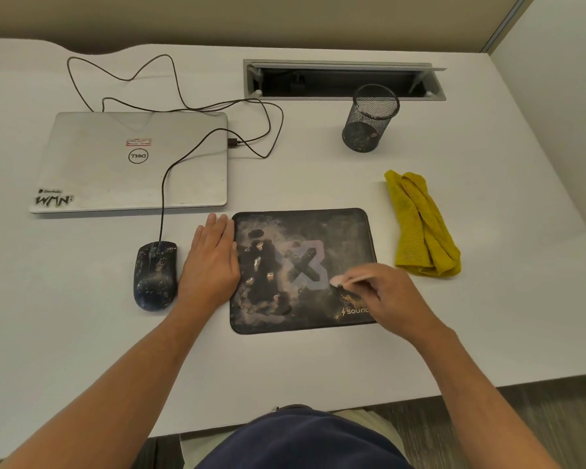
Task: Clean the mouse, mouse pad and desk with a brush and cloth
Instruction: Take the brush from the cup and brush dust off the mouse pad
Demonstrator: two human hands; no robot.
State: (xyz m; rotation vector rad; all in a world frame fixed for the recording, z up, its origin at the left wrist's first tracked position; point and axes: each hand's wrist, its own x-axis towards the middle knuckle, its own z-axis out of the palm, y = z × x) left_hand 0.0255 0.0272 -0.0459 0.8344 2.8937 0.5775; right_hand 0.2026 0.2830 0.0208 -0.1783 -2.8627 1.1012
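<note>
Mouse pad (301, 269), dusty, marked "sound" at its near right corner, lies mid-worktop (318, 174). My left hand (214, 262) presses flat, fingers straight, on its left edge. My right hand (383, 292) pinches a blurred brush (339, 281) against the pad. Mouse (155, 275), speckled, lies left of it; yellow cloth (420, 225) right. Closed laptop (132, 160) reads "DELL", "WMN".
</note>
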